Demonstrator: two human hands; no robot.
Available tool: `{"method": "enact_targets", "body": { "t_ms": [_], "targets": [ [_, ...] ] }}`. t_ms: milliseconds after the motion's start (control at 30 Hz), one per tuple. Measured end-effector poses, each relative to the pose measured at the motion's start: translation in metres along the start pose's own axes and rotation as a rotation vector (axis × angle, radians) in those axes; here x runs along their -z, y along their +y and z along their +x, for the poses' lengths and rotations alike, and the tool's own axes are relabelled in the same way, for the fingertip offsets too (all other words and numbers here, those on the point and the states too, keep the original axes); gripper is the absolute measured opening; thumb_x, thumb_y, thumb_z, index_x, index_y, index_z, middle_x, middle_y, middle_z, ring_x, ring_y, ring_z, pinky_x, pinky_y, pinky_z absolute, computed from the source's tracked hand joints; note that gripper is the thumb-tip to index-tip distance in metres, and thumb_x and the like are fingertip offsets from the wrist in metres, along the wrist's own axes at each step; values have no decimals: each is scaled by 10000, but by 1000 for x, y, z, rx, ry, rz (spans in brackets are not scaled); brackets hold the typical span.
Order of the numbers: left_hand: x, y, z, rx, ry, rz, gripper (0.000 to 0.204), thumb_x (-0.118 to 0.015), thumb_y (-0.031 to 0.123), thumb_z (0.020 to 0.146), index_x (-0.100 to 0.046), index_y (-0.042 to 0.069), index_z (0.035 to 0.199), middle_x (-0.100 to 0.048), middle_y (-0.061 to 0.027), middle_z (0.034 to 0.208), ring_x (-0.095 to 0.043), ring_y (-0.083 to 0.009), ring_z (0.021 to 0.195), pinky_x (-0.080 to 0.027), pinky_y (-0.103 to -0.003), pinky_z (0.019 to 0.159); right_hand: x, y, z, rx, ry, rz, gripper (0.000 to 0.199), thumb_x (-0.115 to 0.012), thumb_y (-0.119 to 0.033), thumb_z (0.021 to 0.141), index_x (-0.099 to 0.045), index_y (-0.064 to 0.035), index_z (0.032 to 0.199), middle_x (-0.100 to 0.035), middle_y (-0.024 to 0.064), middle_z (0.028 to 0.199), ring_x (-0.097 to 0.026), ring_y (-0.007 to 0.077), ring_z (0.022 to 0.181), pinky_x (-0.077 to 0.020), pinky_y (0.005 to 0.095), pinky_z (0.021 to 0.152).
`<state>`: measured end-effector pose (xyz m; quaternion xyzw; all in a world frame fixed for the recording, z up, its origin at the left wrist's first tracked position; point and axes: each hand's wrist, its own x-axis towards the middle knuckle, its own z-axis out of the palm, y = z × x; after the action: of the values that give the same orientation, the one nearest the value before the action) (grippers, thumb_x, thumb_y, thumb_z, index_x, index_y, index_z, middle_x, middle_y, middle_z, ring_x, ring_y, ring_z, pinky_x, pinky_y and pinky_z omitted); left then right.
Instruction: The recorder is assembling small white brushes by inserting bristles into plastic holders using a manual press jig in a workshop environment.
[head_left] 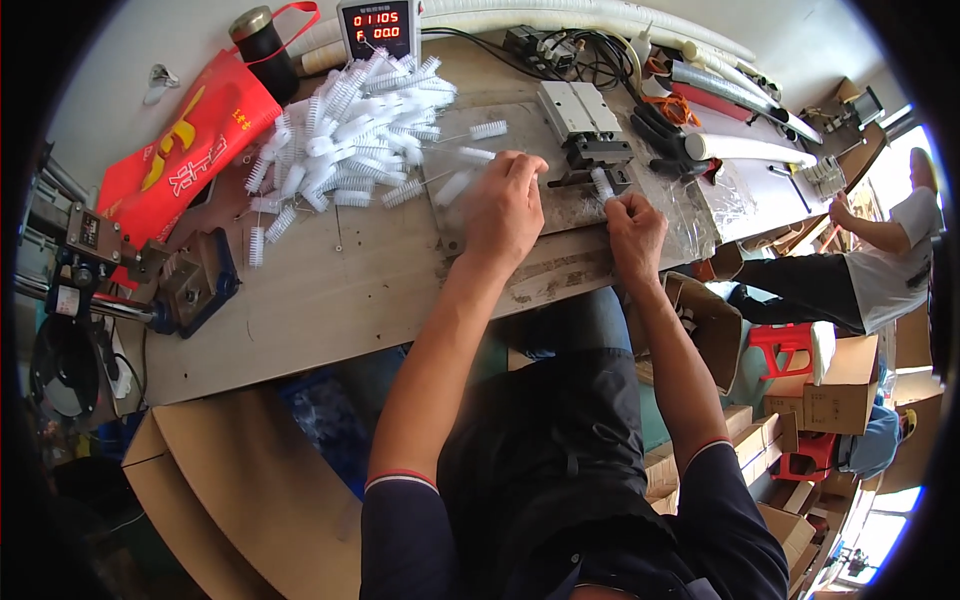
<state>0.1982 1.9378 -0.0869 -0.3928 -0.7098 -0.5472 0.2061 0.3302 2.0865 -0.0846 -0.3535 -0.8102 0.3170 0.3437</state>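
The brushes (362, 135) lie left of the fixture (581, 112).

brushes (350, 155): bristly plastic, rough | fixture (583, 112): smooth metal, satin | plate (525, 118): scuffed, dull | table (330, 310): smooth, low-sheen top | bag (190, 150): glossy, creased | bottle (268, 66): dark matt body, metallic lid (250, 22) | carton (270, 480): matt cardboard | stool (783, 345): smooth plastic | apron (550, 440): soft matt cloth

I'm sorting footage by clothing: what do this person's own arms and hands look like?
The left hand and right hand wear no gloves, and neither wrist shows a watch. The forearms are bare below short, dark navy fabric sleeves. The left cuff has red-and-white trim; the right cuff shows a thin light edge.
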Motion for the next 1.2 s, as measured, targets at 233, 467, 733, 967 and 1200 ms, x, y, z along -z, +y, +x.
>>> {"method": "enact_targets", "body": {
  "t_ms": [233,467,733,967,1200],
  "targets": [
    [1,3,1,-38,33,24,139,-676,-23,889,-674,75,987,-703,-66,982,-701,-289,888,-565,-388,751,0,0,0,-30,21,0,209,-654,-173,823,-704,30,803,-677,179,696,-666,243,646,-516,375,674],
    [0,5,1,-52,41,84,150,-675,-35,891,-668,62,1005,-673,-74,1065,-687,-261,929,-571,-361,748,2,-2,2,-66,-18,-9,210,-662,-227,826,-735,-31,833,-694,181,730,-696,334,710,-537,417,719],
    [-1,6,-2,2,-41,105,184,-703,7,882,-654,64,1049,-661,-84,1118,-647,-274,984,-548,-371,764,5,-2,10,-151,-30,6,236,-664,-278,853,-736,-53,860,-707,185,772,-700,384,787,-539,448,765],
    [-11,23,1,-123,-156,219,184,-744,90,884,-623,83,1023,-675,-91,1151,-647,-287,1045,-542,-397,851,9,4,0,-191,-3,189,253,-680,-288,849,-730,-40,866,-703,186,760,-706,351,763,-542,430,747],
    [-37,34,9,-151,-358,387,210,-748,102,860,-584,82,990,-641,-98,958,-621,-325,943,-513,-456,803,7,3,0,-206,10,261,264,-685,-303,866,-738,-45,884,-711,191,785,-715,353,793,-546,432,759]
  ]
}}
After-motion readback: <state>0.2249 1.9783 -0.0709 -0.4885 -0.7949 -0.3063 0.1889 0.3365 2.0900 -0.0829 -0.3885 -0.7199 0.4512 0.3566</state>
